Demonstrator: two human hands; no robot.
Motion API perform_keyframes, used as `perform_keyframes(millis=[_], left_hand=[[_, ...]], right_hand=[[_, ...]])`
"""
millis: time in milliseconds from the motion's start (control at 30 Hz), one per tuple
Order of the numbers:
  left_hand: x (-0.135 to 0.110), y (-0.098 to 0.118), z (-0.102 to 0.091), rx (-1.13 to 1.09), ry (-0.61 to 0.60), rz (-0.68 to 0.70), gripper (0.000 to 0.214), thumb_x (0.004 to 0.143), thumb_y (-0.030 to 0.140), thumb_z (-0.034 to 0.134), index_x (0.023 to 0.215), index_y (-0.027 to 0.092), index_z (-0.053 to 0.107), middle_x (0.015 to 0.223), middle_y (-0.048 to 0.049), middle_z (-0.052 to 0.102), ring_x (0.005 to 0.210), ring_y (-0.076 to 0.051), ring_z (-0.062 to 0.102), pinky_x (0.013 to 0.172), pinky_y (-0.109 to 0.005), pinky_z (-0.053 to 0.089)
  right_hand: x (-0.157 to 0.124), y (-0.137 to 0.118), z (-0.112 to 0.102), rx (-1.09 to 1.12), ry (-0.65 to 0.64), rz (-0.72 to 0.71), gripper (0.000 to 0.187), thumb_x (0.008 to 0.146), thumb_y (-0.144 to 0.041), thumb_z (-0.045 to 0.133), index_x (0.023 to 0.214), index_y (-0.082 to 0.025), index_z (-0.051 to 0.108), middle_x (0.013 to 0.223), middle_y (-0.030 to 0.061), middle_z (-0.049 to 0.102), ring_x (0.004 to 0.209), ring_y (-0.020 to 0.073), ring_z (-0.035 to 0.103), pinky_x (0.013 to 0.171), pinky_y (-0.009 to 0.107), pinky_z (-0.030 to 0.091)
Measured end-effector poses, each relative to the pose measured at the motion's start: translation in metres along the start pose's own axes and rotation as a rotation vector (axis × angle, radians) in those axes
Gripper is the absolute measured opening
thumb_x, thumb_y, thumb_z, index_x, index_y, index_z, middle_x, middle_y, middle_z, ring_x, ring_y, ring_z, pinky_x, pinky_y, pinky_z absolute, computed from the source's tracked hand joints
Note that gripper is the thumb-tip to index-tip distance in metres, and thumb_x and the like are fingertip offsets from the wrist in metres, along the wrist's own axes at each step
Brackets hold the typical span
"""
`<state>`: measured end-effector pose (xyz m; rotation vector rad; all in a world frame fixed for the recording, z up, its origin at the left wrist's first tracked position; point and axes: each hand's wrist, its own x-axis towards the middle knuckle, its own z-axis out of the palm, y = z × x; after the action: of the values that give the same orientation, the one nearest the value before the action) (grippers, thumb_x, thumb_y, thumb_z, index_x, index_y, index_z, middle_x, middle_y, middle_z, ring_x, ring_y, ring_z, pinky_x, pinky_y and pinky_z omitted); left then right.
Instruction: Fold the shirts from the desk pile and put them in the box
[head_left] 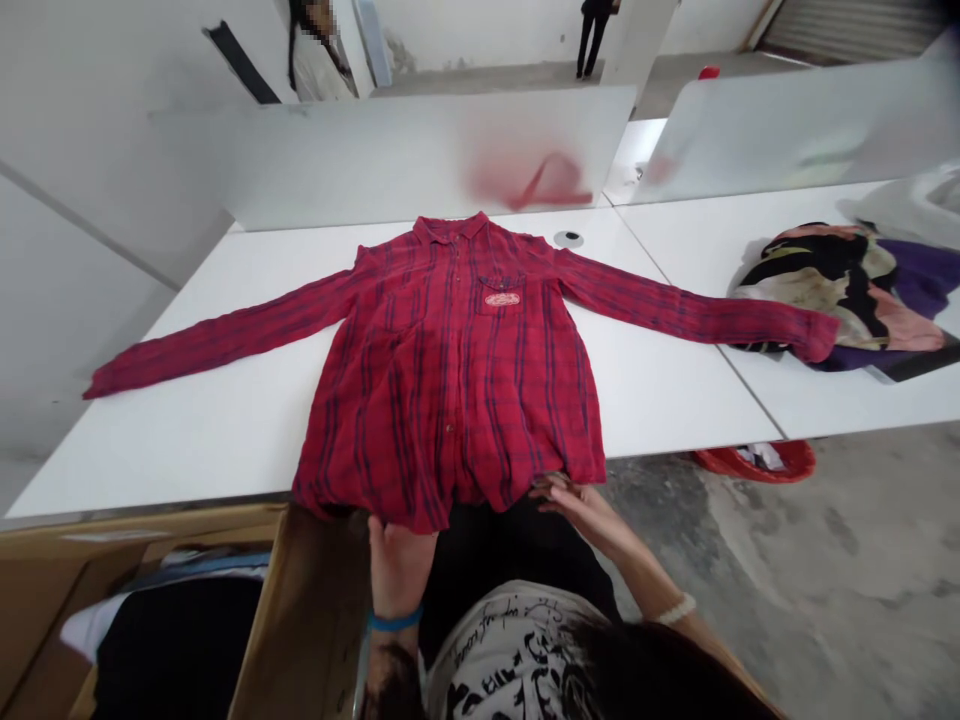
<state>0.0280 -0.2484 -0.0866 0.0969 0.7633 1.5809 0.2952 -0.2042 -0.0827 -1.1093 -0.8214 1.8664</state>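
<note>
A red plaid button-up shirt (457, 370) lies front side up across the white table, its collar away from me and both sleeves spread out to the sides. A pale oval patch (502, 299) marks its chest pocket. The bottom hem hangs slightly over the near table edge. My left hand (401, 570), a blue band at its wrist, grips the hem left of the button line; its fingers are hidden under the cloth. At the hem's right part, my right hand (574, 502) holds the fabric with bent fingers.
An open cardboard box (281, 600) with folded clothes stands at the near left. Patterned and purple garments (840, 280) are heaped on the right, under the shirt's cuff. Frosted partitions (360, 160) line the back. A red bin (799, 462) sits below; two people are beyond.
</note>
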Motion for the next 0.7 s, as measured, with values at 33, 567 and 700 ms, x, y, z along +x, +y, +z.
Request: perform_keyframes(millis=[33, 567, 700], left_hand=[[0.002, -0.002, 0.002, 0.033, 0.022, -0.016, 0.042, 0.089, 0.052, 0.042, 0.119, 0.030, 0.062, 0.125, -0.0030, 0.062, 0.128, -0.021, 0.045, 0.111, -0.042, 0.030], [-0.006, 0.033, -0.023, -0.042, -0.245, 0.040, 0.044, 0.080, 0.040, 0.045, 0.118, 0.028, 0.063, 0.122, -0.0023, 0.064, 0.131, -0.024, 0.041, 0.115, -0.050, 0.012], [-0.004, 0.023, -0.028, -0.076, -0.274, -0.015, 0.043, 0.084, 0.034, 0.040, 0.119, 0.029, 0.062, 0.121, -0.0023, 0.065, 0.133, -0.022, 0.038, 0.115, -0.050, 0.007]], right_hand=[[0.005, 0.004, 0.005, 0.131, 0.090, -0.046, 0.030, 0.068, -0.043, 0.075, 0.088, -0.023, 0.066, 0.088, 0.0021, 0.071, 0.085, 0.0184, 0.067, 0.076, 0.031, 0.053], [-0.040, -0.044, -0.003, 0.421, 0.460, -0.172, 0.025, 0.056, -0.031, 0.085, 0.057, -0.022, 0.062, 0.077, -0.0007, 0.074, 0.073, 0.0157, 0.070, 0.067, 0.024, 0.057], [-0.038, -0.049, -0.006, 0.428, 0.504, -0.181, 0.027, 0.063, -0.036, 0.081, 0.082, -0.019, 0.070, 0.082, 0.0021, 0.074, 0.069, 0.0157, 0.069, 0.063, 0.024, 0.056]])
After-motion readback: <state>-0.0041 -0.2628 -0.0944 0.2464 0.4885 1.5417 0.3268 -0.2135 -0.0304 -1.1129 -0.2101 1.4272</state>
